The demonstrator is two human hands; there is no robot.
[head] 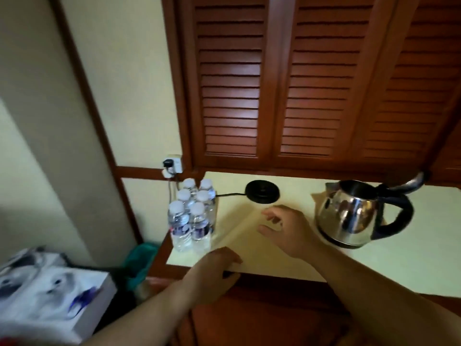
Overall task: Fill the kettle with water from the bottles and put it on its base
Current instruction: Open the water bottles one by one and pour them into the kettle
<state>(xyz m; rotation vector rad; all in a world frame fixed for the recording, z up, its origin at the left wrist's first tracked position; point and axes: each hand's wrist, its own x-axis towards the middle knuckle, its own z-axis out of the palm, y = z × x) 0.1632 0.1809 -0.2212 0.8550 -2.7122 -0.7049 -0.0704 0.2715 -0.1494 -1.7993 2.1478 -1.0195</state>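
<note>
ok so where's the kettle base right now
In the head view, the base sits at the table's back, between the bottles on the left and the kettle on the right.

The left hand [214, 268] lay palm down, fingers loosely curled and holding nothing. The right hand [287, 231] hovered further forward, fingers spread and slightly bent.

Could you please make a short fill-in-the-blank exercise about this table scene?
1. The kettle stands on the table with its lid ____.
2. The black base has ____ standing on it.
3. The number of bottles in the group is ____.
4. The right hand hovers between the bottles and the ____.

Missing words: open; nothing; six; kettle
</note>
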